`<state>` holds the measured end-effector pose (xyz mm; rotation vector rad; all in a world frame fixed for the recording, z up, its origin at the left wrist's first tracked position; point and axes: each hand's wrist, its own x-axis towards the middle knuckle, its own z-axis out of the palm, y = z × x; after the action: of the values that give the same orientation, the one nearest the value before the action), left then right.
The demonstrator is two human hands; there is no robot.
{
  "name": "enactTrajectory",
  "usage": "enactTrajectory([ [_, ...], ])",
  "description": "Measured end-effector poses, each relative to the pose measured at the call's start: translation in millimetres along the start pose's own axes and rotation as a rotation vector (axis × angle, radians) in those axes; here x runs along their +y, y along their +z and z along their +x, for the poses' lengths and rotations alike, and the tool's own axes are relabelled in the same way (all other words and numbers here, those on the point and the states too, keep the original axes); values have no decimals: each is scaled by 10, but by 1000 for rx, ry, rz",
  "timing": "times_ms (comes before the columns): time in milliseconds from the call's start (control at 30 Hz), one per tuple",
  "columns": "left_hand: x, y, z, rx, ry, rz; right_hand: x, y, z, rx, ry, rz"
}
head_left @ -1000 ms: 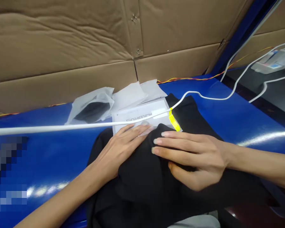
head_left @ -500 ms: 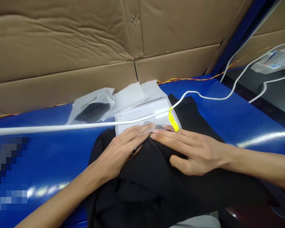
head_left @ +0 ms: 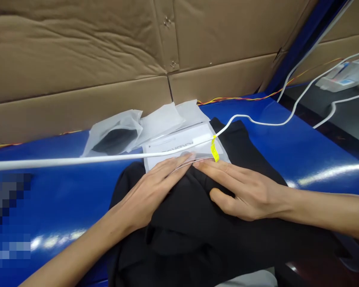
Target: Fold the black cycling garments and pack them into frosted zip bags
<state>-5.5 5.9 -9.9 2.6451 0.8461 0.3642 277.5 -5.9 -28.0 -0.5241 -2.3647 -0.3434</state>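
A black garment (head_left: 194, 235) lies bunched on the blue table (head_left: 302, 151). My left hand (head_left: 151, 191) lies flat on it, fingers stretched out, fingertips at the mouth of a clear plastic bag (head_left: 179, 145) with a white printed insert. My right hand (head_left: 242, 189) also lies flat on the cloth, fingers extended toward the bag's edge, close to a yellow tag (head_left: 214, 150). The two hands' fingertips nearly meet at the bag opening. Neither hand grips anything.
A white cable (head_left: 77, 160) runs across the table just beyond my fingers. Another bagged black item (head_left: 115, 135) and white sheets (head_left: 170, 117) lie behind. Cardboard (head_left: 107, 59) walls the back. A red and yellow wire (head_left: 242, 98) follows the table's far edge.
My right hand dropped from above the cloth and flattened onto it, fingers sliding forward to the bag's mouth. My left hand stayed almost where it was.
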Motion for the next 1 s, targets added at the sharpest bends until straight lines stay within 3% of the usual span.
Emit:
enactTrajectory([
  [233, 38, -25, 23, 13, 22, 17, 15, 6, -78, -104, -62, -76],
  [433, -24, -110, -81, 37, 38, 333, 63, -30, -91, -168, 8, -237],
  [667, -10, -144, -23, 239, 242, 588, 109, -84, -73, -178, 101, -193],
  [833, 43, -152, -1, 276, 262, 569, 148, -62, -127, -160, 146, -60],
  [1000, 30, -139, -8, 282, 260, 469, 171, -94, -143, -311, 138, -6],
])
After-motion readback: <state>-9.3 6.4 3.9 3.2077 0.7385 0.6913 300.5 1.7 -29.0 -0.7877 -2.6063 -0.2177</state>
